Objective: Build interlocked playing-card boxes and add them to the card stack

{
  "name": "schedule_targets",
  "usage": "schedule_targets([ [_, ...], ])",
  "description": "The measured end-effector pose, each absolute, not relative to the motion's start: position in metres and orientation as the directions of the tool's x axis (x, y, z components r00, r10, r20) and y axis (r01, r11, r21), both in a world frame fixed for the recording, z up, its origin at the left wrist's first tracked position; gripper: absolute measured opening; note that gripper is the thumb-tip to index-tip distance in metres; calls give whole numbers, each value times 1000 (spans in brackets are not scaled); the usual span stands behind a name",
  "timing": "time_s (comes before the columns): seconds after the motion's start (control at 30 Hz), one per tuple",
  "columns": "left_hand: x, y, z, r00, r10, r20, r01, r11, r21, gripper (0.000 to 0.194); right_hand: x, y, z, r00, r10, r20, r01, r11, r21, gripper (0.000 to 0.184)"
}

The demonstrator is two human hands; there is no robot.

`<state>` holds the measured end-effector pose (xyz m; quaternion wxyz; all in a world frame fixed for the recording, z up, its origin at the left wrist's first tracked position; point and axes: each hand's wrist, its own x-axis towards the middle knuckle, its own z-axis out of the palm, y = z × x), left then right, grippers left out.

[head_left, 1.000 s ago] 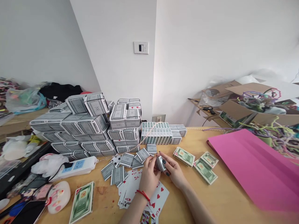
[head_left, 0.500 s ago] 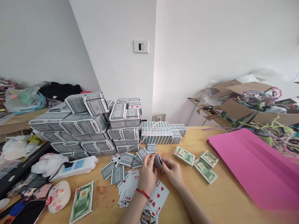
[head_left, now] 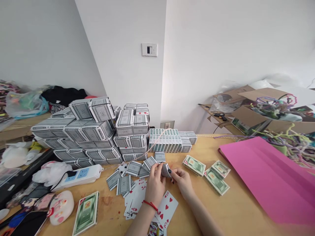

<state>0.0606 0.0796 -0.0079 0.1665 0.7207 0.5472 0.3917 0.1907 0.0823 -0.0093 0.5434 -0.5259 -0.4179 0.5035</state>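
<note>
Between both hands I hold a folded playing card [head_left: 165, 170] with a grey patterned back. My left hand [head_left: 157, 182], with a red cord at its wrist, grips it from the left. The fingers of my right hand [head_left: 180, 180] pinch its right edge. Just left lie folded cards [head_left: 134, 168] in a loose heap, grey backs up. Under and beside my left forearm are flat cards, among them a three of hearts [head_left: 167, 206]. Behind rises a wall of card blocks [head_left: 93, 131] built from folded cards.
Green card boxes [head_left: 194, 165] lie to the right, another box [head_left: 86, 211] at front left. A row of green-edged packs [head_left: 164, 140] stands behind. A pink sheet [head_left: 268, 177] covers the right side; a power strip [head_left: 83, 173] lies left.
The fingers of my right hand have shifted slightly left and over the card's edge, and the card has tilted a little. My left hand has stayed nearly in place.
</note>
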Motion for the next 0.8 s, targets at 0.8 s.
schedule_targets([
  [0.8,58,79,-8,249,880,405,576,-470,668,59,191,75,-15,179,960,216,326,149,-933,29],
])
